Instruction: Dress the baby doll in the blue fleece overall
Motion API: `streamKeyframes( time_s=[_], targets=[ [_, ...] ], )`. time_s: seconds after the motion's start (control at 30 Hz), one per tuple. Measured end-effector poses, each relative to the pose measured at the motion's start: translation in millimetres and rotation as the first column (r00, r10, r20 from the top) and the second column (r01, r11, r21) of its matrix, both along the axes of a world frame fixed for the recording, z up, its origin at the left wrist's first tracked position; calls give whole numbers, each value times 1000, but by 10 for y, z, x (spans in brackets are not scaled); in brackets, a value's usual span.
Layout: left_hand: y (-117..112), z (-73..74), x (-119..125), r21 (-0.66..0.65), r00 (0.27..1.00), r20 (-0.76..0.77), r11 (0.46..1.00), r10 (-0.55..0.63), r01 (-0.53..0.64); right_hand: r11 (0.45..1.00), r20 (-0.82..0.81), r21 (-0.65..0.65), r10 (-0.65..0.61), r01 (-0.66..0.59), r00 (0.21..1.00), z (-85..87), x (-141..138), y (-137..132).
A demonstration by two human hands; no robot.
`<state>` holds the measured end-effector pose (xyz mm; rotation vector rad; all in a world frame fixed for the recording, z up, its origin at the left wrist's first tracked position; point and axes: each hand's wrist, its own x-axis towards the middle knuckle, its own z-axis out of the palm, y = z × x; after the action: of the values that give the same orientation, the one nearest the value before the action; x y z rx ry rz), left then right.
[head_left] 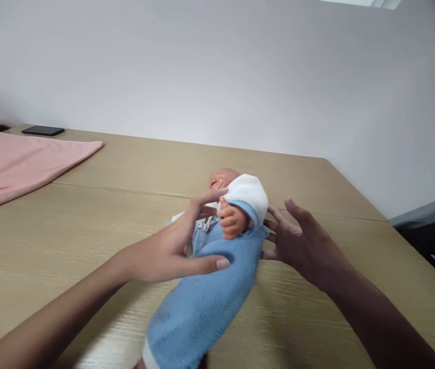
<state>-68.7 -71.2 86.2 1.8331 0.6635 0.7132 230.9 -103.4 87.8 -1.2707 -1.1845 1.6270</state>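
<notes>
A baby doll (217,287) in a fuzzy blue outfit with white sleeves lies turned on its side on the table. Its head points away from me, and one small plastic hand sticks up at the front. My left hand (179,246) curves around the doll's front, fingers by its chest and thumb pressed on its blue side. Behind the doll's back is my right hand (298,241), fingers spread with the tips at the cloth and the thumb raised. Some left fingertips are hidden behind the doll's arm. The doll's feet are mostly out of view.
The wooden table (133,164) runs back to a pale wall (202,77). A pink cloth (28,164) lies flat at the left, with a black phone (43,130) behind it. Past the table's right edge is a dark object (433,230).
</notes>
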Motion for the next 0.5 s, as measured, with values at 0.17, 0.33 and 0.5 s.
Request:
streamKeyframes(
  time_s=[0.17,0.33,0.5],
  targets=[
    [236,-105,-60,91,994,-66,993,87,-80,999,53,-19,49,-48,997,112,117,73],
    [647,-472,-256,204,898,-257,928,357,-310,996,21,-88,19,-17,1000,132,247,101],
    [772,-696,-302,154,880,-334,941,336,-301,984,-14,-175,13,-15,1000,100,355,86]
  ],
)
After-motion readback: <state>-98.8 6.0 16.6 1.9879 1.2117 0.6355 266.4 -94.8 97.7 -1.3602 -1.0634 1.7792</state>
